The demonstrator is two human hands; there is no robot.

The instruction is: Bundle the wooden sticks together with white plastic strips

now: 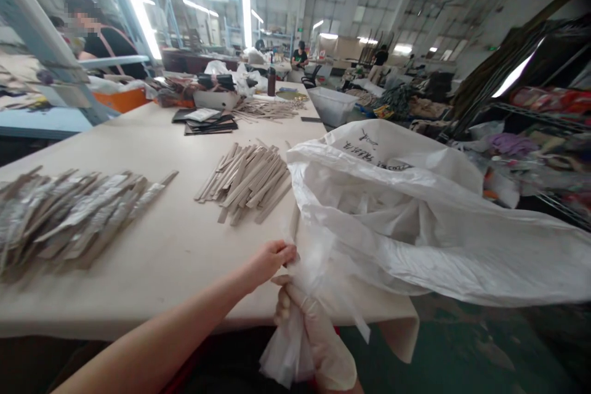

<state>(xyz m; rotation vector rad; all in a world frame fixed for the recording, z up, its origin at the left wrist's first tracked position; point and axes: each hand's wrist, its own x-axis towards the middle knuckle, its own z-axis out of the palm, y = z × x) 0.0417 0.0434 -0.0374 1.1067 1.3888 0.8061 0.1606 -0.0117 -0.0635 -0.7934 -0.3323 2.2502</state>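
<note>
Left hand [271, 260] pinched on plastic bag [415, 234] neck, right hand [318, 345] fisted just below; gather evenly, clear of strips [249, 180] beside the bag.

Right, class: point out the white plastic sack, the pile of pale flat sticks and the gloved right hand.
White plastic sack [415, 240], head view, crumpled side.
Pile of pale flat sticks [247, 181], head view, middle.
Gloved right hand [308, 327], head view, its back.

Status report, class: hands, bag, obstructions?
Left hand pinching white plastic bag. Gloved right hand gripping its bunched end. Strip pile lies close beside bag.
</note>
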